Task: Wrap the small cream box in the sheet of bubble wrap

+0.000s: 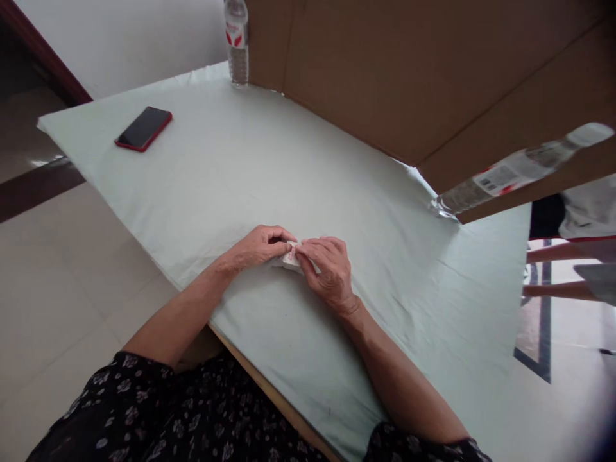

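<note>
Between my two hands, low over the tablecloth, is a small white pack with red print (291, 254); it resembles a deck of playing cards, but the fingers cover much of it. My left hand (266, 245) pinches its left side, the thumb lying along the top. From the right, my right hand (328, 268) closes on it with thumb and bent fingers. The fingertips of both hands nearly meet over the pack. Its underside is hidden.
A pale green cloth (206, 167) covers the table. A phone in a red case (144, 128) lies far left. Two plastic bottles, one at the back (237, 45) and one at right (510, 173), stand against a large cardboard panel (366, 70). Another person's legs (553, 253) show at right.
</note>
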`<state>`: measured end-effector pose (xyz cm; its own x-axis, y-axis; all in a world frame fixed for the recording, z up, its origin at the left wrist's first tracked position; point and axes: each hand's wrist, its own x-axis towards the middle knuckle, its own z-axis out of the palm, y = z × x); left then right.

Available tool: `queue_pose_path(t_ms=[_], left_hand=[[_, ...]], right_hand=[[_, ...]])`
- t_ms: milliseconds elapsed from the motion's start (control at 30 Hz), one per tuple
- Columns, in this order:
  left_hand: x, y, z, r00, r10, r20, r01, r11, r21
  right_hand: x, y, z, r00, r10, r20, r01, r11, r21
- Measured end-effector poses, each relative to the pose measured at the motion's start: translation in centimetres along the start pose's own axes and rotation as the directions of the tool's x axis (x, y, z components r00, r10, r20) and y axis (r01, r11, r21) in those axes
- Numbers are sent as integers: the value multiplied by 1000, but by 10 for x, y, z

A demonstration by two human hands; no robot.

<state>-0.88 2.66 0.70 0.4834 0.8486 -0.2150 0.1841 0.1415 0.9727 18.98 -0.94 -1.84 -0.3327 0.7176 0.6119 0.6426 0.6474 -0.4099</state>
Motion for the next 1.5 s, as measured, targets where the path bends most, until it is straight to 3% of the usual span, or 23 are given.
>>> queue_pose_path(t_ms=[300,500,567,633,733,800,1067,1233,1500], left_hand=[[2,-5,-1,1000,19,-8,-19,1000,15],[0,-2,0,1000,9,-1,-9,1000,2],[-1,0,0,1000,-11,-8,11,1000,3],[-2,2,1,1000,-28,-11,28,1000,1],[-2,1,1,1000,-25,-11,25,1000,-5],[-1,0,1,1000,-8,-14,8,1000,-11],[1,-4,2,986,138,-90,-129,987,97],[3,-6,3,972,188,-143,-157,966,205],[6,-12,-5,966,155,-205,-133,984,117]], right_hand=[[0,-5,0,998,-43,-51,42,999,-30],[1,-2,-13,990,122,-74,-113,988,108],[1,7,-20,982,190,-4,-187,969,164],[1,18,-24,962,226,153,-257,939,230],[-1,29,-24,908,187,374,-304,909,283],[-3,30,-20,898,147,415,-275,924,267],[-6,19,-9,948,163,274,-213,964,162],[-8,27,-8,930,173,325,-239,954,178],[-8,35,-9,919,198,341,-313,892,327]])
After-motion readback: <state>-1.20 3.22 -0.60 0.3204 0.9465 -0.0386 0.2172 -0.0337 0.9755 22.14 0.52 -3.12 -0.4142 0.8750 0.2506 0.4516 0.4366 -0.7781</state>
